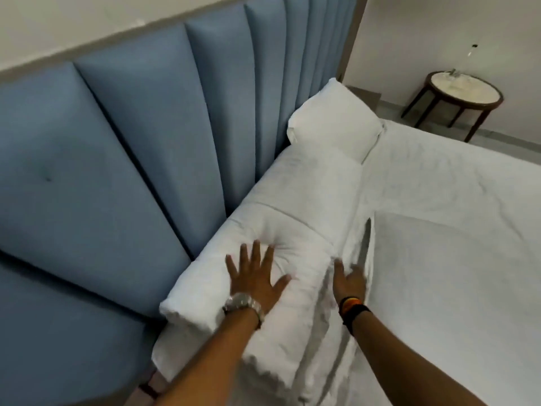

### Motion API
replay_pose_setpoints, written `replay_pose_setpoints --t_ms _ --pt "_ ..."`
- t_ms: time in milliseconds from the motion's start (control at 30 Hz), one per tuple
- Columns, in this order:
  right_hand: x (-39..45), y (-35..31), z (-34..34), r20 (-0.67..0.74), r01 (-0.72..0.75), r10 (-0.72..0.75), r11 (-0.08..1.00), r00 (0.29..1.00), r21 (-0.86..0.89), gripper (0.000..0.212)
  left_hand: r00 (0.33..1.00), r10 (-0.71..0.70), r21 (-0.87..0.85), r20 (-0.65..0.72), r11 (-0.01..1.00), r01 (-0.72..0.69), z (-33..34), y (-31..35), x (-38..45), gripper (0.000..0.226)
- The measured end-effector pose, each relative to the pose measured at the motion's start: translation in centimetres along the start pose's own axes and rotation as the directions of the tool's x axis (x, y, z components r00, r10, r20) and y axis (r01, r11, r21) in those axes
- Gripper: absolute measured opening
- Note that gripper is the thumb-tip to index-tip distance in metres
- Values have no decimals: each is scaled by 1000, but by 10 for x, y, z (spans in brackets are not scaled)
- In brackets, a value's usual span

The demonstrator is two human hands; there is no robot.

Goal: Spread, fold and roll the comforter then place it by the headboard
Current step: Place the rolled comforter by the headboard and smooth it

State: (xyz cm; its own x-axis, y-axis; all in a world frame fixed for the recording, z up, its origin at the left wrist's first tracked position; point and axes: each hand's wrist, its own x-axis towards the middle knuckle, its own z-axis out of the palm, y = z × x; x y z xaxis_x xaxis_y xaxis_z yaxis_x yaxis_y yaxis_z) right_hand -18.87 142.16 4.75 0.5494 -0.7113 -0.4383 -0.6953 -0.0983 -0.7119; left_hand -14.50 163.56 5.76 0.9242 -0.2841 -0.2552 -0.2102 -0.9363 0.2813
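Already the rolled comforter [292,206] lies lengthwise along the headboard [117,142]; my left hand [257,276], spread flat, presses it, right hand [349,281] open beside.

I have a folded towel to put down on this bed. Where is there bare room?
The bare sheet right of the rolled comforter is open out to the mattress edge. The strip along the headboard is crowded: comforter, pillow, left hand and right hand.

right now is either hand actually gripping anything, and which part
Nothing is gripped. The left hand presses flat, fingers spread, on top of the rolled comforter; the right hand lies open along its bed-side edge.
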Motion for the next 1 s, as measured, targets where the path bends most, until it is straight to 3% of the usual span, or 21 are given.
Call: replay_pose_setpoints --t_ms 67,133,233,333,500,567,633,700,767,833,933,1000 --pt "8 -36 11 -76 317 -326 943 942 -105 79 988 63 79 -140 996 -52 22 -2 -13 85" --pt "29 -63 41 32 480 -487 843 873 -242 83 970 84 83 -229 994 -66 43 -6 -9 84" --pt "75 -70 86 273 514 -440 655 855 -555 89 940 116 98 -320 991 -89 72 -9 -1 84" --pt "103 -49 111 336 497 -370 566 866 -658 87 947 120 130 -298 988 -84 97 -13 12 84" --pt "96 -37 73 394 592 -443 587 806 -552 84 963 90 139 -256 989 -55 94 -1 6 83" --pt "84 -19 37 336 606 -505 641 795 -470 82 967 56 119 -248 993 -27 83 9 2 82" --pt "71 17 -13 226 554 -510 708 830 -437 78 968 64 80 -243 996 -45 72 34 -5 78" --pt "67 67 -72 98 447 -455 769 885 -457 79 957 173 41 -231 985 -168 70 69 -14 72" --pt "70 121 -136 -61 293 -362 832 930 -471 86 941 292 -7 -172 955 -298 82 111 -22 68" --pt "70 172 -201 -169 129 -234 871 957 -473 94 944 323 -83 -73 941 -329 104 156 -34 66" --pt "67 241 -272 -209 -104 35 939 977 -329 108 954 218 -291 205 944 -153 146 206 -47 73" --pt "73 273 -307 -134 -198 180 971 975 -138 110 923 128 -405 362 914 32 169 236 -51 81"
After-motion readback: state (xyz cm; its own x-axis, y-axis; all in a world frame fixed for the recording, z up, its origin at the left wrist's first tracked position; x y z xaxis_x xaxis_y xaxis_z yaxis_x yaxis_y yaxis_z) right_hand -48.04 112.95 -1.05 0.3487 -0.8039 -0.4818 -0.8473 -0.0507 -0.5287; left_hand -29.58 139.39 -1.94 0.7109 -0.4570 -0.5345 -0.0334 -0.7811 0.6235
